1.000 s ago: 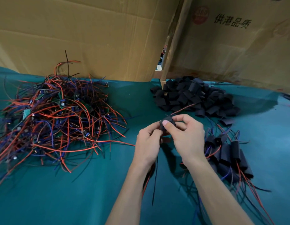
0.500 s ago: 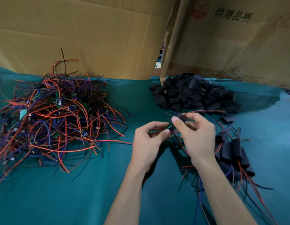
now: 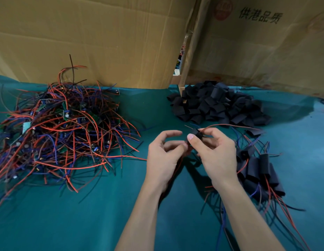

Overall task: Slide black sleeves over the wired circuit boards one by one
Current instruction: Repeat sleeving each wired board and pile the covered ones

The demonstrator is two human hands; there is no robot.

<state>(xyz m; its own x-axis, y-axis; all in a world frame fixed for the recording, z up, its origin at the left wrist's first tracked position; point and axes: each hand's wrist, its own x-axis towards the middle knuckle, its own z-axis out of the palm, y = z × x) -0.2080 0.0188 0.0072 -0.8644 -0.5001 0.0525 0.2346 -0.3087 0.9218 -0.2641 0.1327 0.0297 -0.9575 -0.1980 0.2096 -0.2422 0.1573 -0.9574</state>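
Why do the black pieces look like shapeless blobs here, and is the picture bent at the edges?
Head view: dim, soft light leaves the pile of black sleeves and the finished bundle nearly without detail; the hands cast soft shadows on the green cloth; the wide lens bows the cloth's far edge; the wire pile stays fairly sharp.

Light is dim and even, falling from above and slightly behind the cardboard box, whose face is the brightest area. Soft shadows pool on the teal worktop just under each forearm and beside the pile of black sleeves, right of the box. No glare shows. Wide-angle distortion bends the worktop's far edge along the box. Fine wires blur slightly toward the frame's corners, and colours look muted
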